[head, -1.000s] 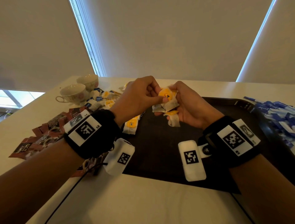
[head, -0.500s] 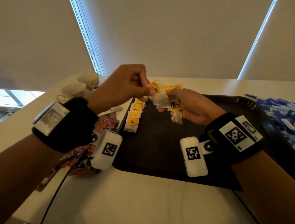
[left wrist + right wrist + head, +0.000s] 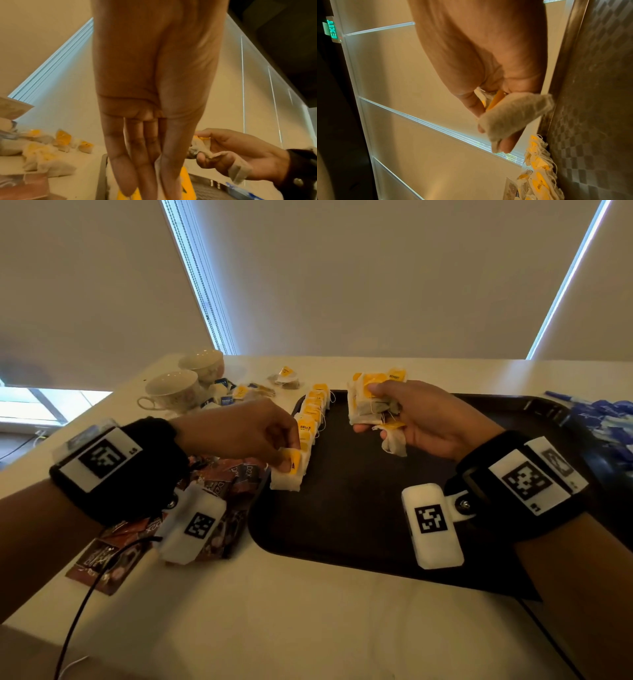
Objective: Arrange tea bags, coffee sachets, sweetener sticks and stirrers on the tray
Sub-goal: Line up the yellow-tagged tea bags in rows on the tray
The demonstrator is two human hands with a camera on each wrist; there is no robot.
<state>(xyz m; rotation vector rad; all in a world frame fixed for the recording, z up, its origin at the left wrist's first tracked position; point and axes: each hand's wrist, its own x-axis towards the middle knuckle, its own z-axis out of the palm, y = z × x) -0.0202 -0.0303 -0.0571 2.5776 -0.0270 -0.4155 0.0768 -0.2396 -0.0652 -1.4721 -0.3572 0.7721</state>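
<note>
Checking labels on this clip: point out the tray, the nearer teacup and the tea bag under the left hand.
tray (image 3: pixel 359 525), head view, bare dark floor.
nearer teacup (image 3: pixel 171 390), head view, outer wall.
tea bag (image 3: pixel 291 474), head view, white pouch below the yellow tag.

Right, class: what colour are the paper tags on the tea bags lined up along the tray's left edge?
Yellow-orange tags on the white tea bags, some with dark lettering; clearest in the head view.

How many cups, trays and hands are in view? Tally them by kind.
Cups: 2, front cup, back cup.
Tray: 1.
Hands: 2, left hand pinching a tea bag, right hand holding a bunch.
Total: 5.
</note>
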